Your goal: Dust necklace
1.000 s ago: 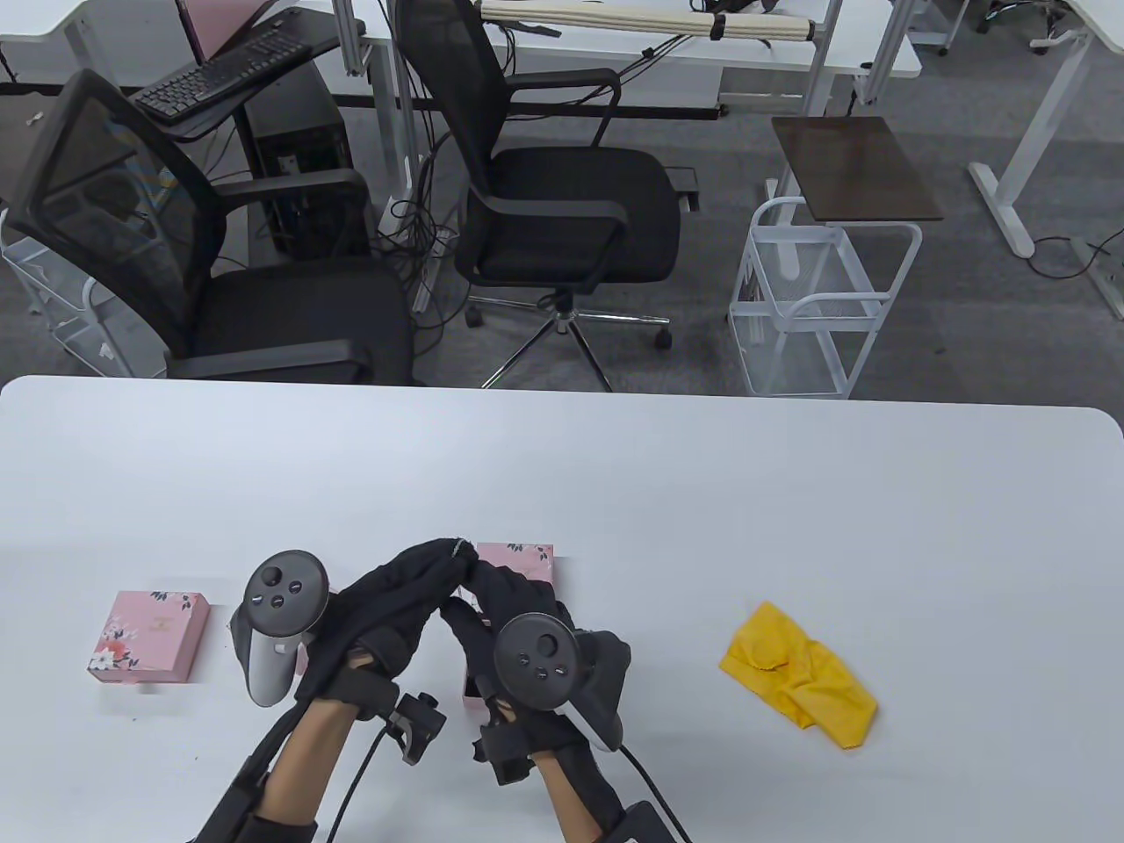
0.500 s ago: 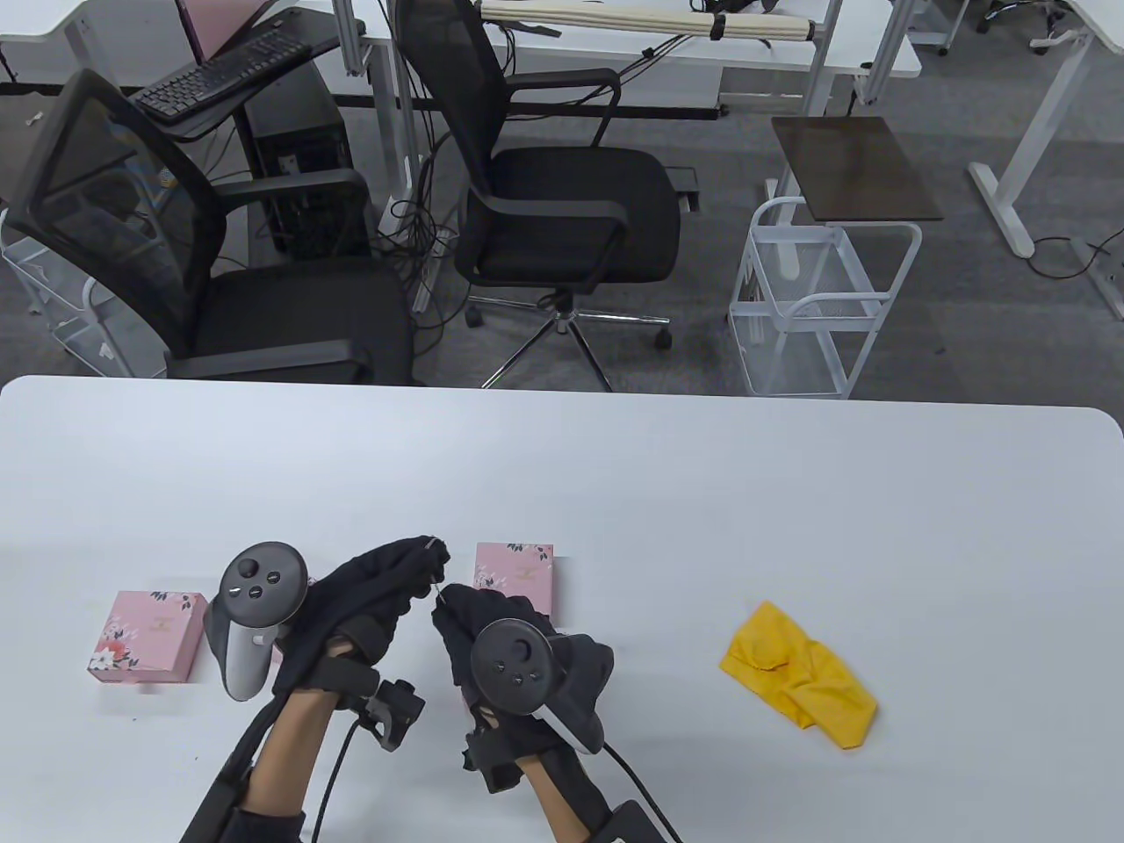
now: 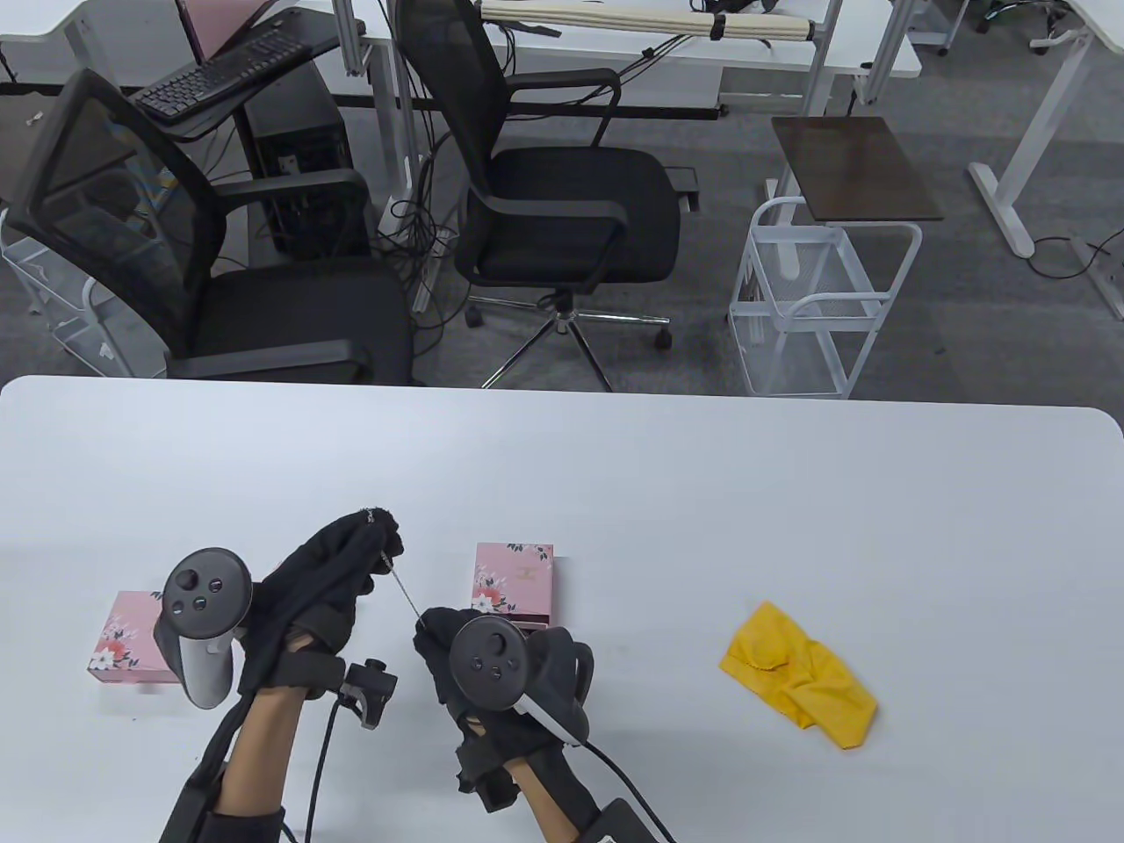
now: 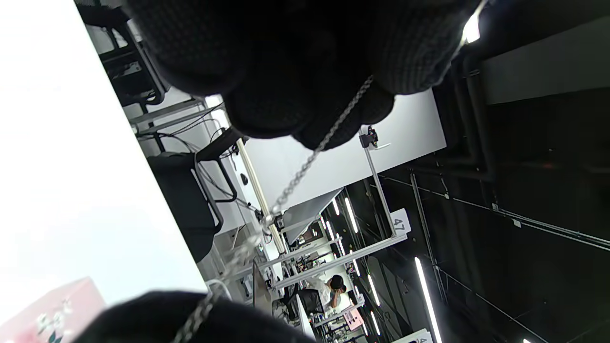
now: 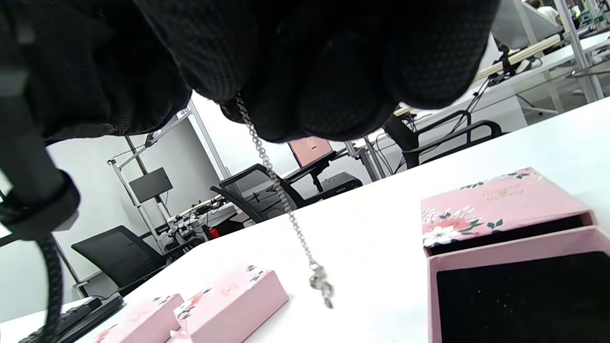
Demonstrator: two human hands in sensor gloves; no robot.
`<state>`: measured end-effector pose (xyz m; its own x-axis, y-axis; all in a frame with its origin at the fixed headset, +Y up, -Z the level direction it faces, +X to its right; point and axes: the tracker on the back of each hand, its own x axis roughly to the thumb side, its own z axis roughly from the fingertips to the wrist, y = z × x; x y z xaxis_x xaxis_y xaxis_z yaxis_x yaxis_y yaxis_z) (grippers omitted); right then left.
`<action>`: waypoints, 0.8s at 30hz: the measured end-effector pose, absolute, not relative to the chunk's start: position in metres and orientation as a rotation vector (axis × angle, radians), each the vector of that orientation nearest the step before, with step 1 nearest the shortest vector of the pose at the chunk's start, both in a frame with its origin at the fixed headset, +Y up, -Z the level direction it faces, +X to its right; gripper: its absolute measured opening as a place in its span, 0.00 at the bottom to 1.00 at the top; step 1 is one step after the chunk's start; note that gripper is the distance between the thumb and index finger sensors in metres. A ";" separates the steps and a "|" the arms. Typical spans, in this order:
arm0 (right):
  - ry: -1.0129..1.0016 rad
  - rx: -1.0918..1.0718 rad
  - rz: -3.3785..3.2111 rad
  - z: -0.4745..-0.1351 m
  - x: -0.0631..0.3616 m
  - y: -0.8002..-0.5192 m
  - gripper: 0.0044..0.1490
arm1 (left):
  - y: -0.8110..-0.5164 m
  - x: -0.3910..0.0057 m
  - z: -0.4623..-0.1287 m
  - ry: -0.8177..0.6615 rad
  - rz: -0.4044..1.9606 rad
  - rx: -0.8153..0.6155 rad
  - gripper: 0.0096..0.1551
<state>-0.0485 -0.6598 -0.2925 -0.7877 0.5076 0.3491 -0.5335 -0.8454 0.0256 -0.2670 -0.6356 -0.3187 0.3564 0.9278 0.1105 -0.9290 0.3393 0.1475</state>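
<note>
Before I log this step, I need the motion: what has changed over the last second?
The left hand drew away to the left and the right hand pulled nearer, stretching the necklace between their fingertips. Both pinched it throughout. The yellow cloth and pink boxes stayed put.

On the worktop (image 3: 615,457), one box (image 3: 132,637) lies far left, another box (image 3: 515,575) sits behind the right hand (image 3: 457,654), and a cloth (image 3: 799,672) lies well right. Chairs (image 3: 562,202) stand beyond.
</note>
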 end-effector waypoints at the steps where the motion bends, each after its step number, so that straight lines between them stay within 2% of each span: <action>1: -0.095 0.468 2.539 -0.292 -0.049 -0.660 0.21 | -0.635 -0.267 -0.318 -0.007 1.208 0.203 0.21; 8: -0.099 0.473 2.553 -0.292 -0.051 -0.662 0.21 | -0.630 -0.264 -0.314 -0.003 1.181 0.280 0.22; 13: -0.089 0.473 2.559 -0.293 -0.052 -0.664 0.21 | -0.620 -0.267 -0.307 0.026 1.039 0.371 0.19; 24: -0.046 0.464 2.563 -0.295 -0.051 -0.669 0.21 | -0.608 -0.268 -0.297 0.007 1.052 0.454 0.19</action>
<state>-0.0513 -0.6686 -0.2948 -0.8007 0.4966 0.3351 -0.5083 -0.8592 0.0585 -0.2681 -0.6084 -0.2968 0.5047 0.8377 0.2086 -0.8349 0.4123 0.3645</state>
